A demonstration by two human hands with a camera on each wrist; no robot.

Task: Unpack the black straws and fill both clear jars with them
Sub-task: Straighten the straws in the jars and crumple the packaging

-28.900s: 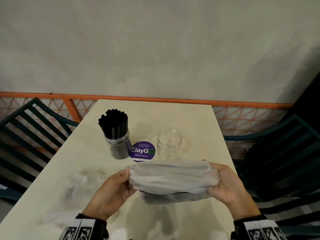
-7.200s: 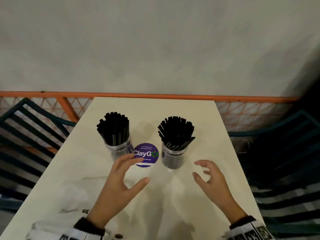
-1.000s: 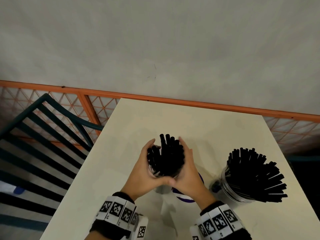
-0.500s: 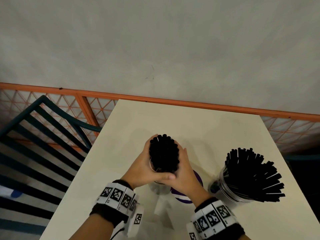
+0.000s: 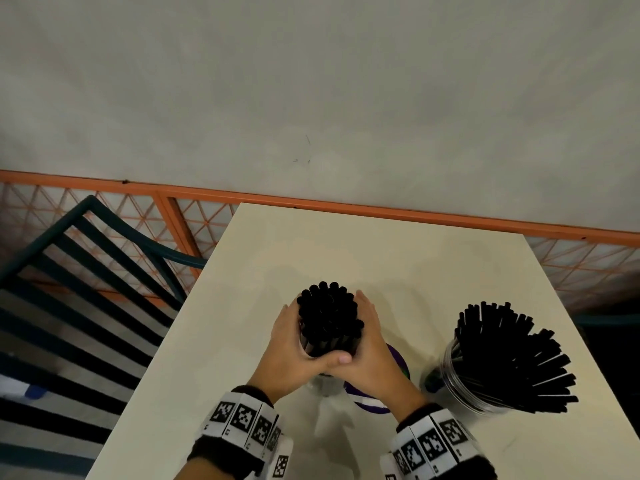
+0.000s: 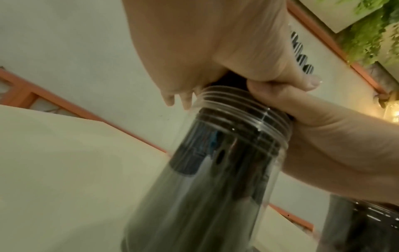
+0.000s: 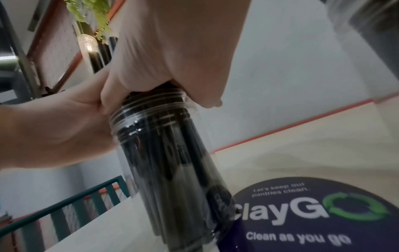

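Both hands wrap a bundle of black straws (image 5: 327,317) that stands upright in the left clear jar (image 5: 323,382). My left hand (image 5: 287,341) cups its left side, and that thumb lies across the front over my right hand (image 5: 374,348), which cups the right side. From the left wrist, the left hand (image 6: 194,42) grips just above the jar's (image 6: 215,170) threaded rim. The right wrist view shows the right hand (image 7: 172,42) on the same jar (image 7: 172,170). The second jar (image 5: 464,386) holds fanned-out straws (image 5: 512,355) to the right.
A purple ClayGo sticker (image 7: 313,213) lies on the cream table (image 5: 346,251) between the two jars. Dark green slatted chairs (image 5: 86,289) stand to the left. An orange mesh railing (image 5: 415,213) runs behind the table's far edge, below a grey wall.
Over the last second both hands have closed tighter round the straws in the left jar. The uneven, spread tops are now gathered into one compact bundle.
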